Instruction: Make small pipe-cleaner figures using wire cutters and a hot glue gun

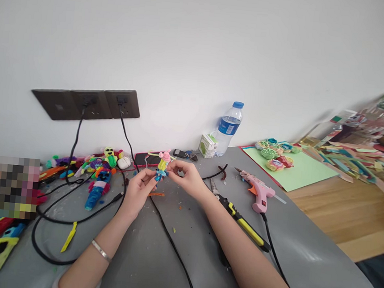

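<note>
A small fuzzy pipe-cleaner figure (163, 164), pink on top, yellow-green in the middle and blue at the bottom, is held upright above the grey table (182, 255). My left hand (141, 186) is closed, pinching its blue lower part between thumb and fingers. From the other side, my right hand (187, 176) has thumb and fingertips pinched at the edge of the blue part. Behind the figure lies a phone with a pink rim (141, 159). A short orange pipe-cleaner piece (156, 194) rests on the table just below my hands.
Yellow-and-black pliers (245, 225) lie beside my right forearm, with a pink glue gun (262, 195) farther right. A water bottle (224, 140) and small box (208, 146) stand by the wall. Pipe-cleaner figures (96, 194) and looping black cables (60, 220) occupy the left.
</note>
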`<state>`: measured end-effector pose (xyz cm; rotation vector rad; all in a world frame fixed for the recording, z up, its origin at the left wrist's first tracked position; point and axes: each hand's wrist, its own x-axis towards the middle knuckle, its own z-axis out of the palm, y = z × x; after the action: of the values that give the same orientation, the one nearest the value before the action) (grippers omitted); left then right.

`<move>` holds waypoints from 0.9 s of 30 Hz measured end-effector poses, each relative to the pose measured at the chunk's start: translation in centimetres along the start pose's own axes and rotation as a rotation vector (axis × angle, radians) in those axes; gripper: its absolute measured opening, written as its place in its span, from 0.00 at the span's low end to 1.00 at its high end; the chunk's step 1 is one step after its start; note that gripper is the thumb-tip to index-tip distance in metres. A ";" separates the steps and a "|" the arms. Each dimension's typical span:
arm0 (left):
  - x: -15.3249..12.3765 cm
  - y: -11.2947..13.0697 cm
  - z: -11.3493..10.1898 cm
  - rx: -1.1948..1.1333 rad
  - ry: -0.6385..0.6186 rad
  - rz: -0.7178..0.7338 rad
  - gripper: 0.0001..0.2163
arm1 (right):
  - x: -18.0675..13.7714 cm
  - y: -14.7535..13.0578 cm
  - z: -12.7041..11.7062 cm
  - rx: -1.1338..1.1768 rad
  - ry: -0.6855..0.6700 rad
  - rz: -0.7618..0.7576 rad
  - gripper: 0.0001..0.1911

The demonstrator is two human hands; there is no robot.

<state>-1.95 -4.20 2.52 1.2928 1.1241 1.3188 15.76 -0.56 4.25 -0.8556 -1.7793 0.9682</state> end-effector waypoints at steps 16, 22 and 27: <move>0.0 0.1 0.2 -0.238 -0.019 -0.139 0.14 | 0.0 0.1 0.0 0.010 0.011 -0.030 0.07; 0.0 0.1 0.1 -0.469 -0.093 -0.269 0.10 | 0.1 -0.1 0.0 0.016 0.108 -0.060 0.10; 0.1 0.2 -0.1 -0.530 -0.109 -0.282 0.09 | 0.1 0.0 0.0 0.010 0.114 -0.076 0.09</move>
<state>-2.06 -4.10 2.72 0.7742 0.7732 1.2086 15.74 -0.47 4.33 -0.8146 -1.6959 0.8613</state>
